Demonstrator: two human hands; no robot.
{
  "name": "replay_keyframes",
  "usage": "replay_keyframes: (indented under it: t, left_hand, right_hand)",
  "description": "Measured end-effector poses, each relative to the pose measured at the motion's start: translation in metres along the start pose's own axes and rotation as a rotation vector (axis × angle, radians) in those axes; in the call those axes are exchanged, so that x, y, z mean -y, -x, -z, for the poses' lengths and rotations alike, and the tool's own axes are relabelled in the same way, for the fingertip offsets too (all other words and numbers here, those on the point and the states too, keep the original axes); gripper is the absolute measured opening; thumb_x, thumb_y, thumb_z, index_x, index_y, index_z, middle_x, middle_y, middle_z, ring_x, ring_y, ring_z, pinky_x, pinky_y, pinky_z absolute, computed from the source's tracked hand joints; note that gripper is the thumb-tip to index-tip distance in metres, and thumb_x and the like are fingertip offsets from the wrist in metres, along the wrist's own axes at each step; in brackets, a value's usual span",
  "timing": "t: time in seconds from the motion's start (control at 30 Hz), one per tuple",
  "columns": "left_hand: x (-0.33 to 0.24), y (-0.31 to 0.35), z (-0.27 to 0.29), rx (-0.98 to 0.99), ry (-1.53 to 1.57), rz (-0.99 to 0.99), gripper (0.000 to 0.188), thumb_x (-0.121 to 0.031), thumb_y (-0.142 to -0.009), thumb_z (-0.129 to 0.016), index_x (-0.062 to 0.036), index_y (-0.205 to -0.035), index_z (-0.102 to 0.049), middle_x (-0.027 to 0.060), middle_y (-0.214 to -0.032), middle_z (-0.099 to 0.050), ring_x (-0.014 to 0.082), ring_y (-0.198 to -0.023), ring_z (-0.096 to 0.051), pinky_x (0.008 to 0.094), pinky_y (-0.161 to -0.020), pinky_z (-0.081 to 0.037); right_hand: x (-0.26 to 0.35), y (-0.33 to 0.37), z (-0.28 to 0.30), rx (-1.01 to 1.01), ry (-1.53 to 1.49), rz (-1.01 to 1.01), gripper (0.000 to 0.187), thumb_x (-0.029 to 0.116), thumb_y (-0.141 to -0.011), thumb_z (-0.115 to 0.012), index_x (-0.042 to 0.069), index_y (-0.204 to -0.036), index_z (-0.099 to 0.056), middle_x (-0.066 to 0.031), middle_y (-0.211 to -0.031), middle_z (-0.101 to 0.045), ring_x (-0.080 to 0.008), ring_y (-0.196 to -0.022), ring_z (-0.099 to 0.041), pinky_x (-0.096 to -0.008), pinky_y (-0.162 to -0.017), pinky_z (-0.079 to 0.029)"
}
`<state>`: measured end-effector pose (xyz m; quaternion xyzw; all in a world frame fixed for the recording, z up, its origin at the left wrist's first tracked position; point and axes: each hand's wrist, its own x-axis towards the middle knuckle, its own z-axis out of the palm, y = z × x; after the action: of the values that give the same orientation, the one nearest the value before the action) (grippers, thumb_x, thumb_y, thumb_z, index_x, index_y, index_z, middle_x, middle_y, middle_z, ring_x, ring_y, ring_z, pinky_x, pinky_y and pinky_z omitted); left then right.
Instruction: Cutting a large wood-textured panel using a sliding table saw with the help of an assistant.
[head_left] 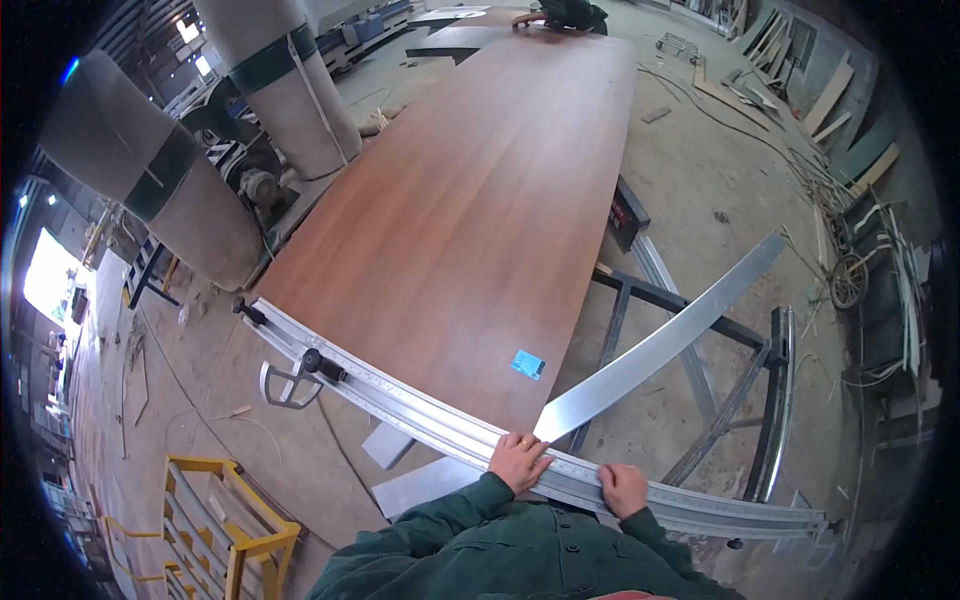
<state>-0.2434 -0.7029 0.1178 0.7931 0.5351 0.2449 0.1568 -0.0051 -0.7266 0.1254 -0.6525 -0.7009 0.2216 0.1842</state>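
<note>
A long reddish-brown wood-grain panel (450, 220) lies flat at the centre, stretching from near to far. Its near edge appears to meet a slotted aluminium fence rail (420, 405), which crosses from left to right in front of the person. The left hand (519, 462) is partly closed, fingers bent over the rail by the panel's near right corner. The right hand (624, 489), farther right, is curled more tightly on the same rail.

The panel seems squared up and whole, with no cut visible; what work remains cannot be told.

Its surface is smooth and glossy, with a small blue label (528, 365) near the right corner. A silvery metal strip (660, 345) slants away to the right above a dark steel frame (738, 402). Large dust-collector bags (165, 175) stand left, a yellow metal frame (235, 545) near left. At the far end, a co-worker (572, 14) leans over the sheet. Scrap boards line the workshop's right side.
</note>
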Motion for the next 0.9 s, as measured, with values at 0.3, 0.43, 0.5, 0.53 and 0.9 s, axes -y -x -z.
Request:
replay_keyframes:
  t: [0.3, 0.43, 0.5, 0.53, 0.9]
  left_hand:
    - [0.007, 0.008, 0.011, -0.036, 0.029, 0.015, 0.023, -0.032, -0.081, -0.058, -0.0097, -0.087, -0.064, 0.0047, -0.085, -0.058, 0.0241, -0.079, -0.049, 0.0362, -0.072, -0.038]
    - [0.015, 0.013, 0.011, 0.022, 0.131, 0.004, 0.024, -0.031, -0.080, -0.059, -0.0087, -0.086, -0.064, 0.0050, -0.087, -0.061, 0.0247, -0.078, -0.051, 0.0354, -0.071, -0.040]
    - [0.022, 0.012, 0.015, 0.046, 0.203, -0.022, 0.022, -0.027, -0.081, -0.061, -0.0065, -0.088, -0.064, 0.0067, -0.087, -0.063, 0.0228, -0.079, -0.056, 0.0330, -0.071, -0.044]
    - [0.027, 0.011, 0.018, 0.046, 0.195, -0.019, 0.022, -0.027, -0.081, -0.061, -0.0065, -0.088, -0.064, 0.0067, -0.087, -0.063, 0.0228, -0.079, -0.056, 0.0330, -0.071, -0.044]
    - [-0.017, -0.034, 0.291, -1.022, 0.932, -0.326, 0.042, -0.041, -0.079, -0.060, -0.0151, -0.112, -0.059, 0.0142, -0.123, -0.043, 0.0311, -0.112, -0.039, 0.0422, -0.098, -0.030]
  right_hand:
    - [0.045, -0.037, -0.049, 0.131, 0.017, 0.144, 0.034, 0.032, -0.084, -0.051, 0.004, -0.067, -0.056, -0.0149, -0.069, -0.056, -0.0346, -0.069, -0.055, -0.0456, -0.061, -0.042]
    - [0.047, -0.027, -0.057, 0.018, 0.041, 0.152, 0.031, 0.032, -0.084, -0.052, 0.005, -0.067, -0.054, -0.0134, -0.071, -0.054, -0.0333, -0.071, -0.054, -0.0455, -0.063, -0.042]
    - [0.049, -0.028, -0.056, 0.037, 0.091, 0.142, 0.029, 0.031, -0.084, -0.052, 0.005, -0.070, -0.053, -0.0137, -0.073, -0.054, -0.0331, -0.073, -0.054, -0.0450, -0.064, -0.042]
    - [0.051, -0.027, -0.055, 0.025, 0.104, 0.148, 0.029, 0.030, -0.084, -0.051, 0.005, -0.070, -0.053, -0.0147, -0.073, -0.054, -0.0339, -0.073, -0.054, -0.0448, -0.065, -0.042]
    - [0.045, -0.026, -0.050, 0.003, 0.145, 0.127, 0.028, 0.030, -0.083, -0.053, 0.005, -0.069, -0.052, -0.0136, -0.073, -0.053, -0.0332, -0.073, -0.054, -0.0444, -0.064, -0.043]
